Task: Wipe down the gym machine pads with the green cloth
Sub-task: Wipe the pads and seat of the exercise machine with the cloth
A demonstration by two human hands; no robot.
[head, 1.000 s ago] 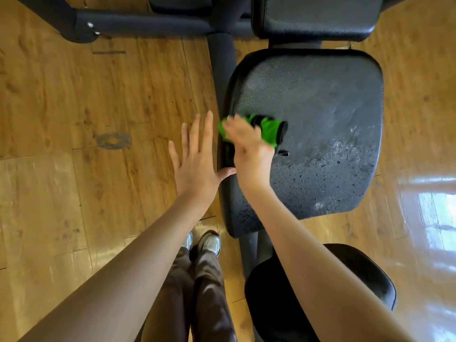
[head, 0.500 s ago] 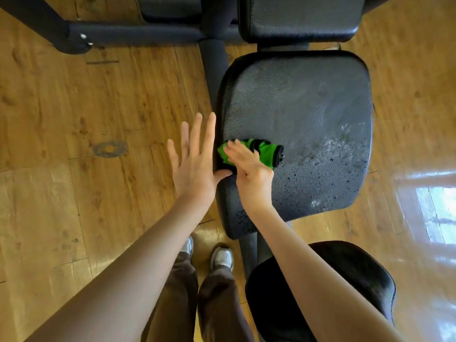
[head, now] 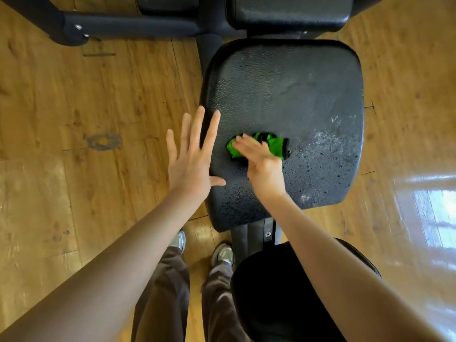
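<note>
A warm brown wooden plank floor (head: 74,107) fills the left of the scene, with a grey ring-shaped mark (head: 104,141) on it. At far left, a dark metal frame bar (head: 128,27) of the machine runs across the floor. Nearer, the left hand (head: 191,159) is held flat with fingers straight and spread, grasping nothing; it lies along the left edge of the large black square padded seat (head: 296,95), its thumb reaching onto the pad. Below it stand two grey shoes (head: 223,253) under brown trousers (head: 162,292).

To the right, the right hand (head: 262,161) presses down on the bunched green cloth with black trim (head: 272,144), fingers lying over it and angled left; whether they curl round the cloth I cannot tell. The cloth rests on the pad's left-centre. Wet droplets and pale streaks cover the pad's near and right part (head: 328,154). A second black pad (head: 288,11) sits at the far edge, and a round black pad (head: 283,292) lies nearest, under the right forearm. Glare shines on the floor at right.
</note>
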